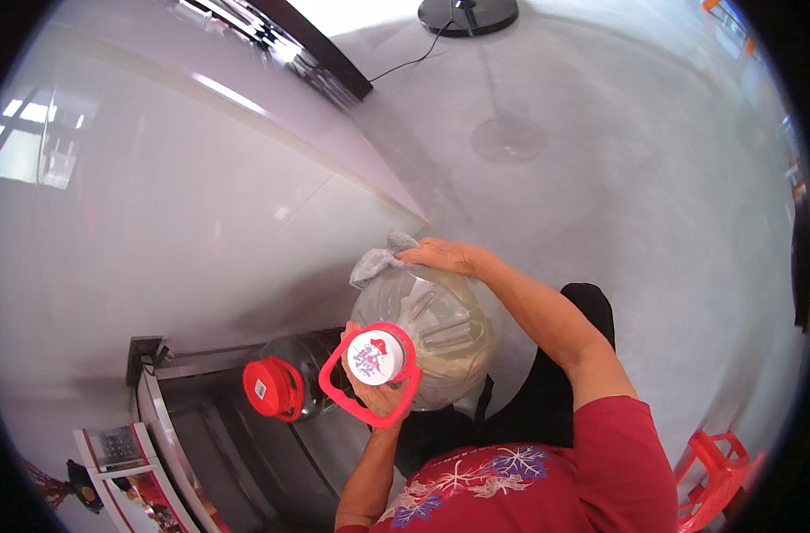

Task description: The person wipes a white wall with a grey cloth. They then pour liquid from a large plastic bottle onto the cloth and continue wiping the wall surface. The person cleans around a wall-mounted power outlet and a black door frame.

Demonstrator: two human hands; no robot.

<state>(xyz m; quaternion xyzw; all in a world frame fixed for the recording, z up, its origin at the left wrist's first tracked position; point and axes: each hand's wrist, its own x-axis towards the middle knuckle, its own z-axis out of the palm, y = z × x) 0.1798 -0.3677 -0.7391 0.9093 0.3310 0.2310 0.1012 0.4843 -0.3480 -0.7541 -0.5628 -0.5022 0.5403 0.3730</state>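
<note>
The jug (pixel 449 306) is neck-gripped by the left hand (pixel 376 398), seemingly for far-side wiping with cloth (pixel 371 266) clasped by the right hand (pixel 442 255); steadying is needed.

In your view, no word or number can be read with certainty. On white cap (pixel 367 360) of big clear jar (pixel 440 324) before you: printed design, red figure on upper part, blue-violet strokes like stylised lettering below. On red lid (pixel 264 387) of dark jar (pixel 315 360) at your left: small pale label (pixel 261 389), its marks too small for you. On white-and-red box (pixel 143 480) at lower left: dark panel (pixel 118 447) with fine pale marks, also too small.
</note>
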